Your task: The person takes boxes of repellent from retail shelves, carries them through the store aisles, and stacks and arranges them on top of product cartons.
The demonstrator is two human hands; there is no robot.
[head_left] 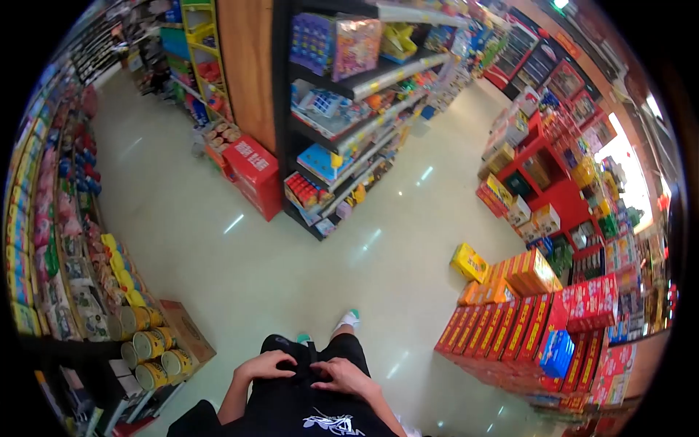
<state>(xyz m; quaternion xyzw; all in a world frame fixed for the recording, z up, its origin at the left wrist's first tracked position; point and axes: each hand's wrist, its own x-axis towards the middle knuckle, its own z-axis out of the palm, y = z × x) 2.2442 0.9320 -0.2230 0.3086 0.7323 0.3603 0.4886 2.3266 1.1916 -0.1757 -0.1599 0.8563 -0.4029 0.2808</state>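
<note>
My left hand [269,365] rests at the waist, over the black shirt [291,408], its fingers slightly curled and apart, with nothing seen in them. Opposite it, my right hand [341,376] lies against the front of the black clothing near a dark strap [312,355]. Its thumb and fingers are bent near the cloth, and whether they pinch any of it is too small to tell. A short gap separates the two hands. Below the black shorts, a foot in a light shoe [349,318] shows on the floor.
A black shelf unit [357,89] with toys stands ahead, a red box [252,175] beside it. Stacked red boxes [502,328] and a yellow box [469,263] are at the right. Shelves with yellow-lidded cans [151,344] and a cardboard box [187,331] line the left.
</note>
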